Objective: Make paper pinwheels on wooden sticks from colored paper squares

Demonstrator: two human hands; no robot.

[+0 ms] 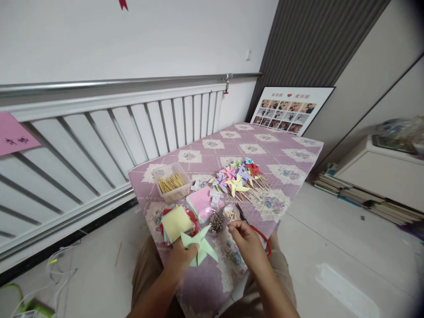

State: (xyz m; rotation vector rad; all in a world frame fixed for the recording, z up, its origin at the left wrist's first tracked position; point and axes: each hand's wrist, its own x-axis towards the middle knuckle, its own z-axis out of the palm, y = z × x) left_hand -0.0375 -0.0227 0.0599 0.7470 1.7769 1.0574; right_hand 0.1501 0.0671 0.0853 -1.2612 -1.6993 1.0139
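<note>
A pale green paper pinwheel (204,248) is pinched between the thumb and fingers of my left hand (181,257), low over the near end of the table. My right hand (247,242) has its thumb and forefinger pressed together, apart from the pinwheel; whatever sits at the fingertips is too small to name. Just beyond the pinwheel lies a heap of small metal pins (216,222). Beside it a small round dish (231,213) contains short pale pieces. Scissors with red handles (267,247) rest on the cloth, partly hidden behind my right hand.
Stacked yellow paper squares (176,222) and pink paper squares (200,202) lie to the left. A clear plastic box (181,191) contains thin wooden sticks. Several colourful pinwheels on sticks (236,182) are piled farther back on the flowered tablecloth (213,145). A white radiator (112,145) borders the table's left side.
</note>
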